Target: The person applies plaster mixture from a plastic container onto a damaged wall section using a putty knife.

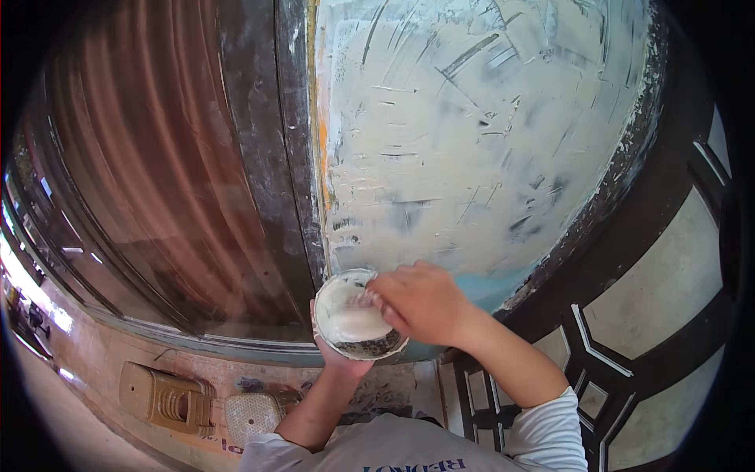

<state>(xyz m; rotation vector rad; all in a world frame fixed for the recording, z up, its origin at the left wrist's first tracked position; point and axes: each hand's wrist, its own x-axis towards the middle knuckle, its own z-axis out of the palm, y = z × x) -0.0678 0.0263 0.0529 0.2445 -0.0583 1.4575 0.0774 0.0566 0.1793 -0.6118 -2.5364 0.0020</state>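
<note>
A round bowl [320, 329] with a crusted rim is held up close to the wall by my left hand [346, 362], whose fingers wrap round its underside and left side. White paste [352, 322] lies inside, with dark smears along the near inner wall. My right hand [421, 300] reaches over the bowl's right rim, fingers closed and slightly blurred above the paste. Whatever those fingers grip is hidden. Just beyond stands a wall panel [440, 173] coated unevenly in whitish paste, with grey streaks and scratch marks showing through.
Left of the panel is a dark frame [259, 118] beside glass with brown curtains [149, 149] behind it. A dark lattice with pale panes [661, 275] rises on the right. A brown plastic stool [161, 397] and a pale, perforated seat [255, 414] stand on the floor below.
</note>
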